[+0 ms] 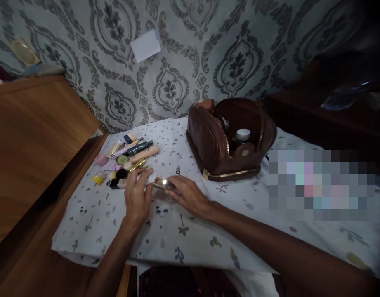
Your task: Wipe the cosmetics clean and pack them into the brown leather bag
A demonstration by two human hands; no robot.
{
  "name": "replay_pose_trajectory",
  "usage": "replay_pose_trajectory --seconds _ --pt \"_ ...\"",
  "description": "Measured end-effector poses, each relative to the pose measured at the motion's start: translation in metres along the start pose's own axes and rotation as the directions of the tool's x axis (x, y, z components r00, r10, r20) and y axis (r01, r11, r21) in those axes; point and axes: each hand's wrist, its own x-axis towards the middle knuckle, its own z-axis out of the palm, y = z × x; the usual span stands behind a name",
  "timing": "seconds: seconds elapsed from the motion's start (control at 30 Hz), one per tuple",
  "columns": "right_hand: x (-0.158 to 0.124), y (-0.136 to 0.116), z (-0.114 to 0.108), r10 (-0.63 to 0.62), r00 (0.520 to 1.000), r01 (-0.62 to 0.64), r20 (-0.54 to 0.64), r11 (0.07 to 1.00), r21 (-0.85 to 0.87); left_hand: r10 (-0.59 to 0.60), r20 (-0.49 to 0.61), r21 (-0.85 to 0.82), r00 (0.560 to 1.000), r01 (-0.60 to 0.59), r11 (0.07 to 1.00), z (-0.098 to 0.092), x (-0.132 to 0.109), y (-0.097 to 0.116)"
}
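Observation:
Both my hands rest on a white patterned cloth [165,239] in the middle of the view. My right hand [188,196] pinches a small shiny gold tube [163,184], which points left. My left hand [138,194] lies palm down beside it, its fingertips touching the tube's left end. Just beyond my left hand sits a cluster of several cosmetics [128,159]: tubes, small jars and compacts. An open brown leather bag [230,140] stands further back to the right, with a white-capped bottle [241,136] inside.
A wooden cabinet [31,136] runs along the left. Patterned wallpaper [190,49] is behind, with a white note [145,45] stuck on it. Dark furniture [326,111] stands at the right. A blurred patch [321,183] covers part of the cloth on the right.

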Motion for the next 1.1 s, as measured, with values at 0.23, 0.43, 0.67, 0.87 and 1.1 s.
replay_pose_trajectory --seconds 0.23,0.43,0.67,0.87,1.1 --pt "0.000 0.005 0.006 0.013 1.000 -0.013 0.001 0.996 -0.091 0.180 0.083 -0.084 0.980 -0.173 0.981 0.002 -0.012 0.036" --pt "0.003 0.006 0.006 -0.007 1.000 0.010 0.020 0.987 -0.159 0.158 0.076 -0.150 0.984 -0.145 0.978 0.002 -0.009 0.034" --pt "-0.001 -0.007 -0.006 -0.031 0.992 0.031 -0.119 0.999 0.006 -0.008 0.015 -0.181 1.000 0.010 0.983 -0.014 0.013 0.016" --pt "-0.001 -0.009 -0.004 -0.016 0.991 0.029 -0.134 0.995 0.095 -0.056 0.021 -0.136 0.998 0.058 0.989 -0.012 0.010 0.000" --pt "0.000 -0.007 0.001 0.083 0.997 -0.083 0.003 0.992 0.093 -0.058 0.047 -0.067 0.997 0.062 0.996 -0.006 0.005 -0.013"
